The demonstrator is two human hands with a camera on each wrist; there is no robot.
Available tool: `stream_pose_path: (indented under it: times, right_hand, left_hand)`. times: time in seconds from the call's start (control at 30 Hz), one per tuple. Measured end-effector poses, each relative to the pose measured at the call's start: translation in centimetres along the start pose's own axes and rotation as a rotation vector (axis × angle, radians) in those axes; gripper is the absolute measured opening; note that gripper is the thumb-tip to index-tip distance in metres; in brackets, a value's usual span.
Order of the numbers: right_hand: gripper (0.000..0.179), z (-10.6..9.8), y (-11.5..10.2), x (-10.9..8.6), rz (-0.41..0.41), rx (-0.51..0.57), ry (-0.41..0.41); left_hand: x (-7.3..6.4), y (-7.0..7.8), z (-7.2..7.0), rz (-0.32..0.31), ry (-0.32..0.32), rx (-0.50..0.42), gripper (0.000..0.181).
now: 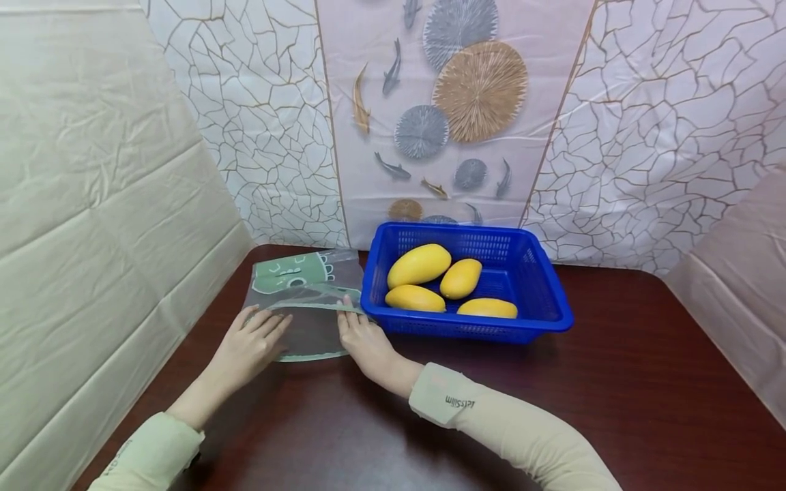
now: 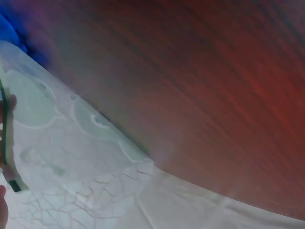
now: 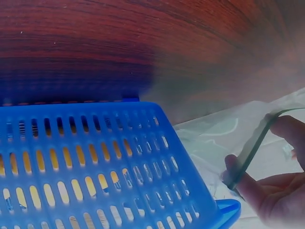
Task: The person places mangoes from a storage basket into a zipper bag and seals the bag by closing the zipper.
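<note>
A clear plastic bag (image 1: 307, 294) with a green printed pattern lies at the table's back left, its green-edged mouth facing me and spread apart. My left hand (image 1: 252, 344) holds the left side of that mouth, and in the left wrist view only bits of its fingers (image 2: 4, 119) show at the green strip. On the other side, my right hand (image 1: 366, 346) grips the rim beside the basket; the right wrist view shows its fingers (image 3: 252, 191) curled over the green edge. Several yellow mangoes (image 1: 419, 264) lie in the blue basket (image 1: 467, 327), close to the right hand.
The dark reddish wooden table (image 1: 626, 354) extends to the right of the basket and toward me. A patterned cloth (image 1: 282, 123) hangs behind the table, with pale cloth walls (image 1: 110, 204) at both sides.
</note>
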State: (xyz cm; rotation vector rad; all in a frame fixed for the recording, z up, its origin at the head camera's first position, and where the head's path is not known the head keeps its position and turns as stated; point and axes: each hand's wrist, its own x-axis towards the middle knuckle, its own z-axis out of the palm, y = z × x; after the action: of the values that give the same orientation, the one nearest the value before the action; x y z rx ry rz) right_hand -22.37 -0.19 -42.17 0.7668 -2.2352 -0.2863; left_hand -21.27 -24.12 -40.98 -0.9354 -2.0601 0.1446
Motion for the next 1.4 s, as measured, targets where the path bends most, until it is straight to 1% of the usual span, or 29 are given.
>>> stream_pose_path:
  times: [0.07, 0.1, 0.13, 0.2, 0.23, 0.27, 0.3, 0.33, 0.37, 0.43, 0.53, 0.6, 0.7, 0.83, 0.93, 1.03, 1.13, 1.2, 1.3, 1.4]
  right_hand:
    - [0.039, -0.1, 0.1, 0.0, -0.011, 0.015, -0.024]
    - [0.040, 0.0, 0.2, 0.0, -0.011, 0.027, -0.031]
    - [0.040, 0.0, 0.3, 0.0, -0.012, 0.031, -0.031]
    - [0.040, 0.2, 0.4, -0.1, -0.021, 0.048, -0.021]
    - [0.040, 0.2, 0.5, -0.1, -0.031, 0.052, -0.012]
    - [0.040, 0.3, 0.5, -0.1, -0.044, 0.057, -0.002]
    - [0.039, 0.4, 0.5, -0.2, -0.060, 0.056, 0.010]
    - [0.039, 0.4, 0.5, -0.2, -0.075, 0.053, 0.021]
    - [0.039, 0.4, 0.5, -0.3, -0.090, 0.051, 0.029]
    - [0.040, 0.4, 0.5, -0.3, -0.110, 0.037, 0.039]
    - [0.039, 0.3, 0.7, -0.3, -0.128, 0.038, 0.035]
    - [0.036, 0.2, 0.9, -0.3, -0.143, 0.048, 0.020]
    - [0.033, 0.0, 1.2, -0.3, -0.168, 0.104, -0.012]
    - [0.027, -0.3, 1.4, -0.3, -0.198, 0.180, -0.052]
    - [0.022, -0.3, 1.5, -0.4, -0.214, 0.197, -0.059]
    - [0.019, -0.4, 1.5, -0.4, -0.229, 0.206, -0.054]
    - [0.016, -0.3, 1.5, -0.3, -0.248, 0.227, -0.063]
    - [0.014, -0.3, 1.4, -0.3, -0.253, 0.237, -0.076]
    - [0.011, -0.1, 1.3, -0.5, -0.243, 0.247, -0.087]
    - [0.011, -0.1, 1.2, -0.6, -0.229, 0.254, -0.087]
  left_hand:
    - [-0.3, -0.3, 0.1, 0.010, 0.021, -0.051, 0.035]
    - [-0.4, -0.4, 0.1, 0.017, 0.030, -0.082, 0.030]
    - [-0.5, -0.6, 0.1, 0.026, 0.033, -0.112, 0.031]
    - [-0.6, -0.8, 0.2, 0.046, 0.029, -0.149, 0.043]
    - [-0.7, -0.9, 0.3, 0.053, 0.023, -0.160, 0.040]
    - [-0.8, -1.0, 0.3, 0.054, 0.019, -0.172, 0.032]
    - [-0.9, -1.1, 0.3, 0.051, 0.012, -0.172, 0.028]
    - [-1.1, -1.2, 0.3, 0.048, 0.004, -0.163, 0.032]
    - [-1.2, -1.3, 0.3, 0.042, -0.004, -0.151, 0.040]
    - [-1.4, -1.5, 0.3, 0.023, -0.022, -0.131, 0.061]
    - [-1.6, -1.7, 0.4, -0.023, -0.057, -0.127, 0.069]
    - [-1.7, -1.8, 0.4, -0.071, -0.080, -0.158, 0.072]
    - [-1.7, -1.8, 0.4, -0.159, -0.116, -0.259, 0.080]
    - [-1.8, -1.7, 0.4, -0.280, -0.173, -0.433, 0.091]
    - [-1.8, -1.7, 0.5, -0.338, -0.186, -0.538, 0.095]
    - [-1.8, -1.8, 0.5, -0.357, -0.178, -0.605, 0.094]
    - [-2.0, -2.0, 0.6, -0.355, -0.177, -0.650, 0.095]
    - [-2.0, -2.1, 0.6, -0.345, -0.189, -0.670, 0.095]
    - [-2.1, -2.4, 0.7, -0.338, -0.215, -0.677, 0.094]
    - [-2.3, -2.4, 0.8, -0.345, -0.245, -0.657, 0.094]
